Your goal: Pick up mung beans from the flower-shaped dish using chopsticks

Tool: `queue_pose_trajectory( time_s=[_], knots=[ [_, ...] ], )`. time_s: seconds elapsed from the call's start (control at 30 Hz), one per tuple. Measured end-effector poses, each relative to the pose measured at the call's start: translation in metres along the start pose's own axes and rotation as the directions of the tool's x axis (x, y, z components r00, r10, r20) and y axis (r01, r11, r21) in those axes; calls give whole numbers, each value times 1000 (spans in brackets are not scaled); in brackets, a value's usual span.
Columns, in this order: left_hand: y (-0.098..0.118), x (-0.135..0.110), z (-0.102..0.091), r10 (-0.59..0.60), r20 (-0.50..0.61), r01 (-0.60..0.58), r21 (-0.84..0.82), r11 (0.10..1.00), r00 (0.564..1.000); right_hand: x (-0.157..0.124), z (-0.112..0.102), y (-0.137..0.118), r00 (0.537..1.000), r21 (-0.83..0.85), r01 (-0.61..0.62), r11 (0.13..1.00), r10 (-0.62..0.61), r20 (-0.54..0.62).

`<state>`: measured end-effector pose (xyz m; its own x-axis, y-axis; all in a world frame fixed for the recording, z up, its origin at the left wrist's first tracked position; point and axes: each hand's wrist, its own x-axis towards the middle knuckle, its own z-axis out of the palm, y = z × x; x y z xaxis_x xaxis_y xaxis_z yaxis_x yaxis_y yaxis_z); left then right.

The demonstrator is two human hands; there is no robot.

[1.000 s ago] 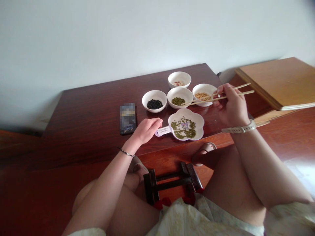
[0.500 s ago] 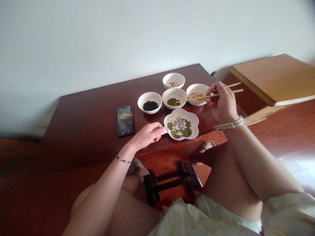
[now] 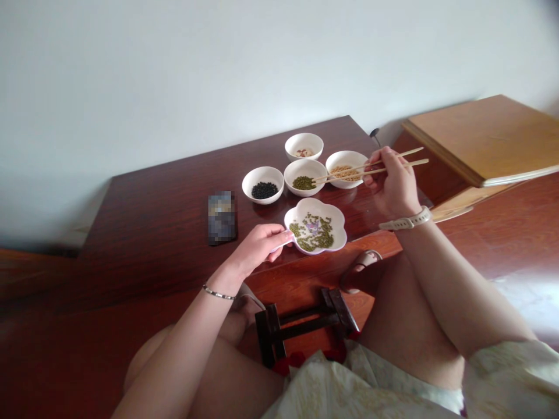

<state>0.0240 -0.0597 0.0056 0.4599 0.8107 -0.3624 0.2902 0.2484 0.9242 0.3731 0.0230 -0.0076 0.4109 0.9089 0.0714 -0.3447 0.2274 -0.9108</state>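
Left hand [image 3: 261, 244] was closed on flower-shaped dish [image 3: 338, 222] rightward, best held level; right hand [image 3: 395, 185], curled round wooden chopsticks [image 3: 364, 173], needed light pinching at mung beans [image 3: 301, 183] leftward.

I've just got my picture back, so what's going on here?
The person's left hand grips the handle of a flower-shaped dish, with green beans scattered in it. The right hand holds chopsticks, tips at the green heap in the middle bowl. A bowl of black beans and two other bowls stand nearby.
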Motion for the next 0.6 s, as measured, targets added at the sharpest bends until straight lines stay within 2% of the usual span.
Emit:
queue_pose_trajectory(
  time_s=[0.27, 0.33, 0.6],
  knots=[
    [0, -1, 0, 20, -29, -22, -44, 999, 999, 1, -3, -5, 999, 58, -16, 998, 18, -35],
    [2, -2, -1, 16, -6, -16, -45, 999, 1000, 4, -5, -6, 999, 80, -26, 996, 30, -42],
    [6, -10, -5, 33, 7, -32, -83, 996, 999, 15, -18, -6, 996, 92, -85, 992, 84, 13]
  ],
)
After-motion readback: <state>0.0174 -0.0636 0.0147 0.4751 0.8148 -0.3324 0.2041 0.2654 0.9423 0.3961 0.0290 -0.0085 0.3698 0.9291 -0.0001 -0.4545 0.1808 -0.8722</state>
